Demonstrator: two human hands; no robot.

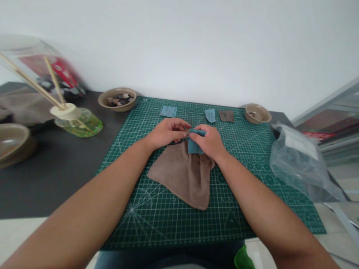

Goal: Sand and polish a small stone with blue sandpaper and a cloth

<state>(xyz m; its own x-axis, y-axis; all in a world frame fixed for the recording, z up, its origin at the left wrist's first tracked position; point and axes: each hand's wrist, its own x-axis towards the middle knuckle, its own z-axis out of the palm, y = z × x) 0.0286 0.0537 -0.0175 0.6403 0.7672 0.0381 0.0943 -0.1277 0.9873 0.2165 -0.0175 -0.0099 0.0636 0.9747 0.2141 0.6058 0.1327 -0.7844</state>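
Note:
Over the middle of the green cutting mat (140, 224), my two hands meet fingertip to fingertip. My right hand (209, 140) grips a folded piece of blue-green sandpaper (195, 147), its lower part hanging down. Thumb and fingers of my left hand (171, 132) are pinched on a small thing right beside the sandpaper; it looks like a small stone, but the fingers mostly hide it. A crumpled brown cloth (179, 172) lies on the mat directly beneath both hands.
Behind my hands lie two blue sandpaper pieces (169, 111) (210, 115) and a brown one (226, 116). A bowl of stones (117, 106) stands back left, a smaller bowl (257, 115) back right. A reed diffuser (80, 121) is left, a clear plastic bag (300, 157) right.

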